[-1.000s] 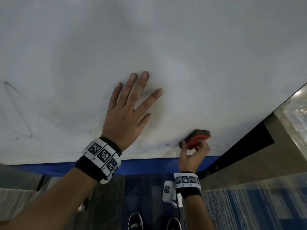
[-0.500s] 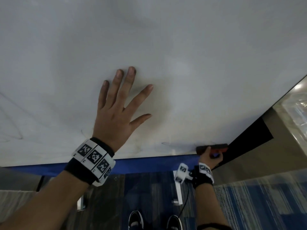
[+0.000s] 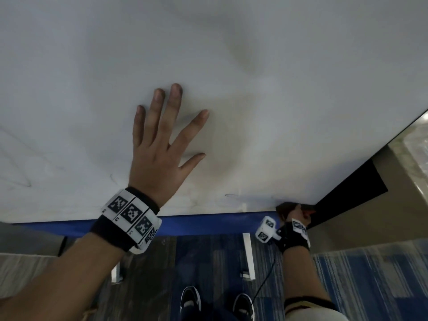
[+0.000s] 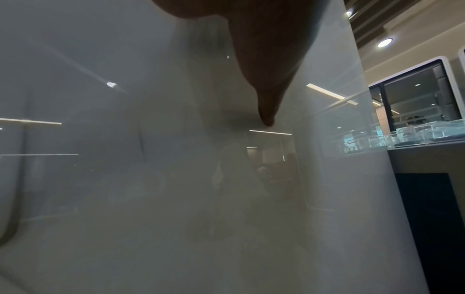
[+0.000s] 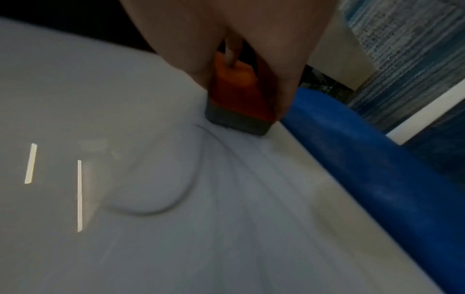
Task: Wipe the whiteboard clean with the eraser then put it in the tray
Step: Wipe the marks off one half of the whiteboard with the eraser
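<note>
The whiteboard point(image 3: 254, 66) fills the head view, white with faint grey smears. My left hand point(image 3: 162, 144) lies flat on it with fingers spread straight. My right hand point(image 3: 295, 213) grips the orange eraser point(image 5: 236, 95) at the board's lower right corner, its grey felt face against the surface. In the head view only a sliver of the eraser point(image 3: 309, 210) shows past my fingers. A thin curved pen line point(image 5: 176, 201) remains on the whiteboard point(image 5: 125, 119) beside the eraser. A blue strip point(image 3: 208, 224) runs along the bottom edge; whether it is the tray I cannot tell.
Faint pen traces point(image 3: 20, 179) remain at the board's lower left. A dark panel point(image 3: 352, 195) and a beige wall stand right of the board. Below are white stand legs point(image 3: 249, 256), blue striped carpet point(image 3: 370, 281) and my shoes point(image 3: 190, 302).
My right hand has carried the eraser down and right, from the lower board area to its bottom right corner. My left hand has stayed flat on the board.
</note>
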Tool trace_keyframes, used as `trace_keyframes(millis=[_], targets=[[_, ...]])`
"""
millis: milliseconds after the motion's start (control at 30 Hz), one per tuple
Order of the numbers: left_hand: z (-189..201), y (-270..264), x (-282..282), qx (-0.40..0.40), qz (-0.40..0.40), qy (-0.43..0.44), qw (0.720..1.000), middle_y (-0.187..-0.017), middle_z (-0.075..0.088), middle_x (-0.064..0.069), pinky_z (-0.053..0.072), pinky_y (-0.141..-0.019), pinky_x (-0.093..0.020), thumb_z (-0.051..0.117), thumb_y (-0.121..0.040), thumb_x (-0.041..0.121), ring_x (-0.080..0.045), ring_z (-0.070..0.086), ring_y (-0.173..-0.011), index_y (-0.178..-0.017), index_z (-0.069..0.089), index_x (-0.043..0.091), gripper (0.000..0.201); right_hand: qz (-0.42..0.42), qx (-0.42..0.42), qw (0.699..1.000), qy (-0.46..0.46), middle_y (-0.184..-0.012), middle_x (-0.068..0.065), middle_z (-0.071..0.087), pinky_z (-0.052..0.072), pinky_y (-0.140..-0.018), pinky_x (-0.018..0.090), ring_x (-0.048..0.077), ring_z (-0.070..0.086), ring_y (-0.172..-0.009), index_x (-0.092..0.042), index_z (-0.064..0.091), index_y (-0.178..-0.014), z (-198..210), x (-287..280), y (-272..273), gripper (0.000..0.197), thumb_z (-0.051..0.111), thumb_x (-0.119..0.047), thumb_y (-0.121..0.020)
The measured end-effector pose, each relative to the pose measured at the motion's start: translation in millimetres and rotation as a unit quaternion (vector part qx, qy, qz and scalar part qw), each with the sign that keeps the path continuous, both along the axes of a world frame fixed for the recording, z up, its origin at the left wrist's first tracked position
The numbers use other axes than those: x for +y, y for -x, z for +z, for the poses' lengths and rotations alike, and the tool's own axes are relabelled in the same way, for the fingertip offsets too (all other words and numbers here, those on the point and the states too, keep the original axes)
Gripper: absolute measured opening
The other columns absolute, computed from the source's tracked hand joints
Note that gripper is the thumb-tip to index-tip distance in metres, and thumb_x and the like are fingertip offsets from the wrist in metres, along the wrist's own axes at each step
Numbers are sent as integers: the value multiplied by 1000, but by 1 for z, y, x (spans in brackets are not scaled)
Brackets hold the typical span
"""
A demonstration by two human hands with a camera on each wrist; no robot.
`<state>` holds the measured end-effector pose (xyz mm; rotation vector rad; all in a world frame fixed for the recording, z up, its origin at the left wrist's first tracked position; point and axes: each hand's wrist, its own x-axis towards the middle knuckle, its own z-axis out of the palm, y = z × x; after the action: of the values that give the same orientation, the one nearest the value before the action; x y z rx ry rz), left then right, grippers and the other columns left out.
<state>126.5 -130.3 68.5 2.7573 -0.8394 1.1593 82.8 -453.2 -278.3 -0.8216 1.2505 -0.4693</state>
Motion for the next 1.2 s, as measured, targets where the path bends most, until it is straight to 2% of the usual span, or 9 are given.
trace_keyframes(millis=[100,233,333,467,567,700,767,1000,1200], targets=[[-2,-1,-1,-1,5,10,1000,-163,9,-18,1,-129,-49,77,-91,47,-18,-14,-158,-155,34,28,80,-88,-23,995,46,-140,14,54,49,-108,46,31,58,-125,-4,36,-149,34,15,-4,61,64,-20,-96],[-2,0,-2,2,2,18,1000,-163,10,-19,1,-129,-49,76,-92,47,-17,-15,-158,-155,35,28,78,-37,-83,978,188,-119,-5,51,50,-80,10,8,59,-94,-13,37,-144,105,63,6,53,65,-16,-98],[-2,0,-2,1,2,14,1000,-164,9,-18,2,-129,-50,77,-91,47,-18,-13,-158,-155,34,28,79,-53,-17,982,181,-130,12,50,47,-81,13,23,56,-103,-9,34,-146,71,55,4,55,62,-14,-99],[-2,3,-4,8,-2,14,1000,-164,8,-18,3,-129,-50,78,-91,44,-27,-3,-160,-155,34,27,80,-9,38,998,56,-155,24,38,40,-109,28,29,51,-130,-13,34,-141,64,36,8,44,55,-14,-102],[-2,3,-5,8,-3,13,1000,-163,12,-20,2,-128,-49,79,-89,43,-41,12,-153,-155,37,25,80,-39,36,986,161,-138,25,53,48,-96,32,33,60,-117,-8,36,-145,102,57,11,54,62,-16,-99],[-2,1,-4,3,-10,19,1000,-162,14,-21,3,-128,-50,78,-90,44,-39,9,-155,-154,39,24,77,45,-118,951,284,-124,9,51,55,-85,23,0,61,-94,0,35,-140,141,115,14,52,63,0,-95],[-3,-1,-3,-1,-11,22,1000,-162,13,-20,2,-128,-50,78,-91,44,-27,-3,-160,-154,38,25,77,70,-117,957,254,-126,6,49,56,-87,21,0,59,-96,-6,36,-137,131,140,13,51,63,2,-95],[-4,-2,0,-2,-9,9,1000,-162,12,-18,2,-128,-48,77,-91,45,-15,-17,-157,-155,32,28,80,12,-17,997,-73,-143,13,43,46,-105,63,36,50,-125,-15,37,-136,57,126,7,50,62,0,-96],[-6,-4,0,-7,-7,11,1000,-161,13,-16,3,-128,-47,76,-92,45,-14,-17,-157,-154,32,29,78,52,-97,979,171,-130,8,48,48,-100,24,16,55,-105,-12,34,-139,90,113,12,48,61,-6,-99]])
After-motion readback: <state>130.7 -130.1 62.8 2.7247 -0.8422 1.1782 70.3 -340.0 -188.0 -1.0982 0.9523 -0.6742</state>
